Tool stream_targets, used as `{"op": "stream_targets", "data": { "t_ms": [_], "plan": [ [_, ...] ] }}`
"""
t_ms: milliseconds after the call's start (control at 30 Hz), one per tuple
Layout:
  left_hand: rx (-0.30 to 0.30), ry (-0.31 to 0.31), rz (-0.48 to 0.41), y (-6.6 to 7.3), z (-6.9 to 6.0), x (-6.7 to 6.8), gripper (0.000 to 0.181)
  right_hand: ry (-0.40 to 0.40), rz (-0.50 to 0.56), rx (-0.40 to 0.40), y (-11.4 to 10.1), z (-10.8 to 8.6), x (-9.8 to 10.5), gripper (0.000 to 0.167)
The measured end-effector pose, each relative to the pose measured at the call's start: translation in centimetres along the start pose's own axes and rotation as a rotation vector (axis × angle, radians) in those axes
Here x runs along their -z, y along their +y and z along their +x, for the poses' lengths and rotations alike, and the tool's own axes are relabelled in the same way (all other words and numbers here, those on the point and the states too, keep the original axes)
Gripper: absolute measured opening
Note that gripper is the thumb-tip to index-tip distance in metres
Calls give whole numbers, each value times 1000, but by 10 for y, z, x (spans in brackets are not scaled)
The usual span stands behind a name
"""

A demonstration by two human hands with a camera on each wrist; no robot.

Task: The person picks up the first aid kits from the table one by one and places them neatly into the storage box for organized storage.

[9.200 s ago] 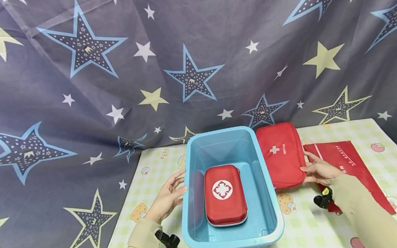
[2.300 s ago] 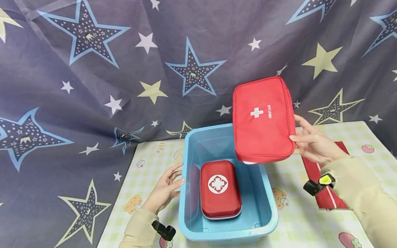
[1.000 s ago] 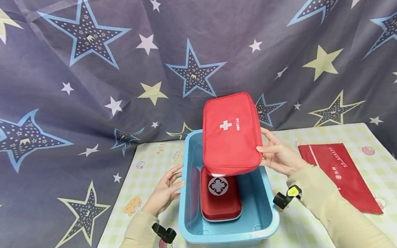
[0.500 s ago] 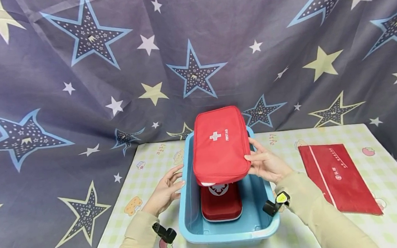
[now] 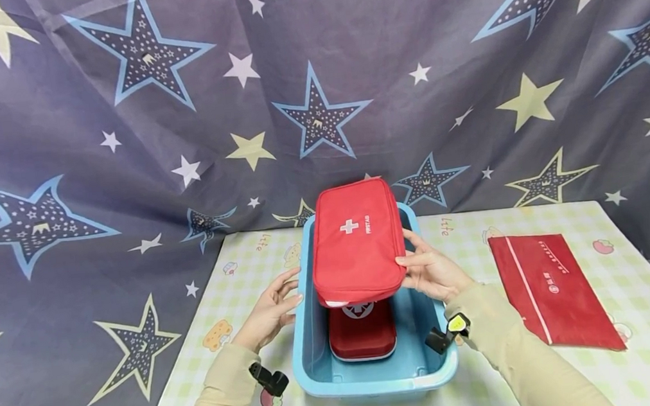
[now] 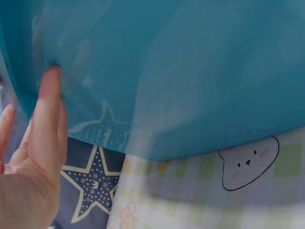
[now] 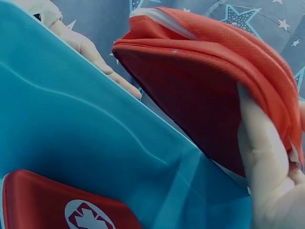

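Note:
A red first-aid pouch (image 5: 357, 242) with a white cross is tilted over the blue bin (image 5: 376, 385), covering the bin's back part. My right hand (image 5: 432, 271) grips the pouch's right edge, thumb on the front. In the right wrist view the pouch (image 7: 190, 86) hangs above the bin, its zipped side showing, with the right hand (image 7: 274, 167) holding its edge. Below it a hard red case (image 5: 362, 335) lies on the bin floor, its upper part hidden. My left hand (image 5: 270, 311) touches the bin's left side with relaxed fingers, also visible as the hand (image 6: 40, 143) in the left wrist view.
A flat dark-red packet (image 5: 559, 292) lies on the checked tablecloth (image 5: 490, 362) to the right. A star-patterned curtain (image 5: 208, 129) hangs behind the table's back edge. Each wrist carries a small black camera.
The right hand has lifted the pouch from the table right of the bin, carried it left over the bin and lowered it somewhat. The left hand has stayed at the bin's side.

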State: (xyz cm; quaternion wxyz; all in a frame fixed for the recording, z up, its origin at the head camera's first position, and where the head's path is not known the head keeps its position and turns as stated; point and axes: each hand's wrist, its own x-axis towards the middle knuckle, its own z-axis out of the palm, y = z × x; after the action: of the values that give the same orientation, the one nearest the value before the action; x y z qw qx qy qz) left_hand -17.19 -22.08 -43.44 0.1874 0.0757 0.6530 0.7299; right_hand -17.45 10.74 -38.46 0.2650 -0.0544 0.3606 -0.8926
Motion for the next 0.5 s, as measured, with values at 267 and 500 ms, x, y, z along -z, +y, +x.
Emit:
{"op": "stream_targets", "data": {
  "t_ms": [267,500],
  "plan": [
    [-6,-2,19,1,1,0,62,-15,-50,-19,2,-2,1,56],
    [-8,0,14,0,0,0,62,-40,-93,-51,5,-2,0,48]
  ]
}}
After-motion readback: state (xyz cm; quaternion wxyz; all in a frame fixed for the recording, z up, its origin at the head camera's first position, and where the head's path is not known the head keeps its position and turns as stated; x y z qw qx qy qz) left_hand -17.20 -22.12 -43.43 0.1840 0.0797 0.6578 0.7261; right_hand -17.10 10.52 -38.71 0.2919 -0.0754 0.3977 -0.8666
